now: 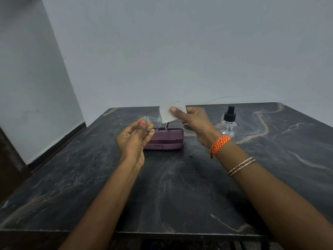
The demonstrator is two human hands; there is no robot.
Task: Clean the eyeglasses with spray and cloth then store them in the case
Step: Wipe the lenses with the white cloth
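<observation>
Thin wire-framed eyeglasses (156, 121) are held in the air above the table's far middle. My left hand (134, 137) pinches the left lens rim. My right hand (195, 122) pinches a small white cloth (167, 114) over the right lens, thumb on the near side of the cloth. Just behind and below my hands a closed maroon glasses case (166, 140) lies on the table. A clear spray bottle (228, 123) with a black pump top stands upright to the right of my right hand.
A dark marble table (171, 186) with pale veins fills the view; its near edge runs along the bottom. Grey walls stand close behind it and to the left. My right wrist wears an orange thread band and a beaded bangle.
</observation>
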